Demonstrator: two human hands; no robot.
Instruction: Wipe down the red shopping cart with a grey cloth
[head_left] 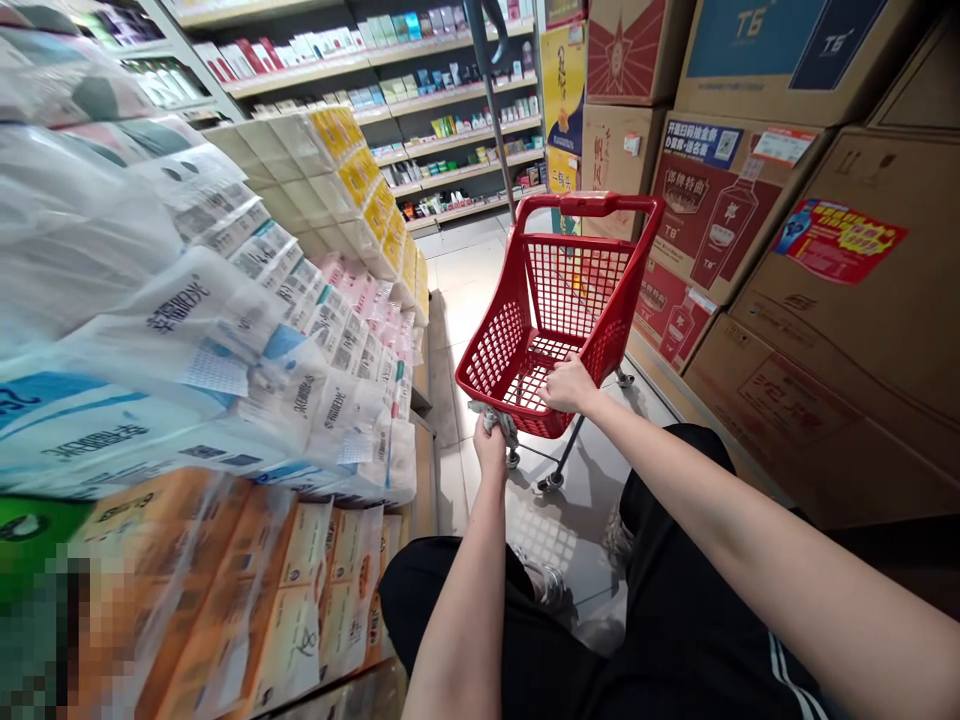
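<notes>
Shop aisle [469, 275], red cart [546, 423] lengthwise, handle [596, 204] at far end

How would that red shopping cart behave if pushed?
The red shopping cart would probably roll readily on its small wheels. It may feel light for its size, its basket being full of holes. With that basket raised on thin legs, a hard shove might tip it.

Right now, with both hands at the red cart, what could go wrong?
The cart stands on wheels, so it might roll if the left hand presses the cloth hard against it. With stacked packs on one side and boxes on the other, a swinging cart could bump either.
</notes>
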